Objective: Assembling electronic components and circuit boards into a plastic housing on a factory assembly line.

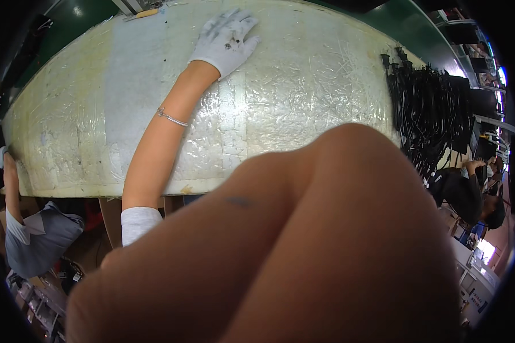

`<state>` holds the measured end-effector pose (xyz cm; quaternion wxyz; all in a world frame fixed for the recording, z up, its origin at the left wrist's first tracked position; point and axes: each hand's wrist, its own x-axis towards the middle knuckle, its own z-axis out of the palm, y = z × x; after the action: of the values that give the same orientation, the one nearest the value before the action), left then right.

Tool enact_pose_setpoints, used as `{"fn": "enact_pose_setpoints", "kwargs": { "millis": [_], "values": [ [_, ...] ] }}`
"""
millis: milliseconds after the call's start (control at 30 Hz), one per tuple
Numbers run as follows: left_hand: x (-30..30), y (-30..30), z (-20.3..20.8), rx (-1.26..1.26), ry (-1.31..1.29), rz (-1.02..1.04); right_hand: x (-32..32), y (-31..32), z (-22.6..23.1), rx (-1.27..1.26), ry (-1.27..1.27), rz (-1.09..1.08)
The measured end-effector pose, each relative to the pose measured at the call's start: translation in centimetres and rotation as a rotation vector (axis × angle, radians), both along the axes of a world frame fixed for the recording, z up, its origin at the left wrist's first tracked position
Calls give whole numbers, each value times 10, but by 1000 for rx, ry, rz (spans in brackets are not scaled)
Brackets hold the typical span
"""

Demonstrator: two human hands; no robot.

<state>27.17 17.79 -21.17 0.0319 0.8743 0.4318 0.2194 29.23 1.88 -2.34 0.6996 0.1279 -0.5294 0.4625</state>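
My left hand (225,43), in a white glove with dark smudges, lies palm down on the far part of a table (292,97) covered in shiny clear film. Its fingers are stretched out and slightly apart, and nothing shows in them. A thin bracelet (172,119) circles that forearm. Bare skin, blurred and very close, fills the lower middle and right; I take it for my right hand (349,228). Its fingertips cannot be made out, nor whether it holds anything. It hides the table's near edge.
A thick pile of black cables (426,108) with plugs lies at the table's right end. A yellow-handled tool (143,15) rests at the far left edge. One person in grey (43,240) is at the left end, another in dark clothes (463,191) at the right.
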Motion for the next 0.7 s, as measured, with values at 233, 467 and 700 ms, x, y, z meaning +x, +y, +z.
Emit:
{"fn": "enact_pose_setpoints", "kwargs": {
  "millis": [233,467,700],
  "values": [
    [0,-2,-1,-6,-4,-7,-17,0,1,39,57,-10],
    [19,-25,59,-90,165,-96,-26,-4,-7,31,83,-49],
    [2,9,-14,111,34,-60,-40,-4,-8,68,115,-67]
  ]
}}
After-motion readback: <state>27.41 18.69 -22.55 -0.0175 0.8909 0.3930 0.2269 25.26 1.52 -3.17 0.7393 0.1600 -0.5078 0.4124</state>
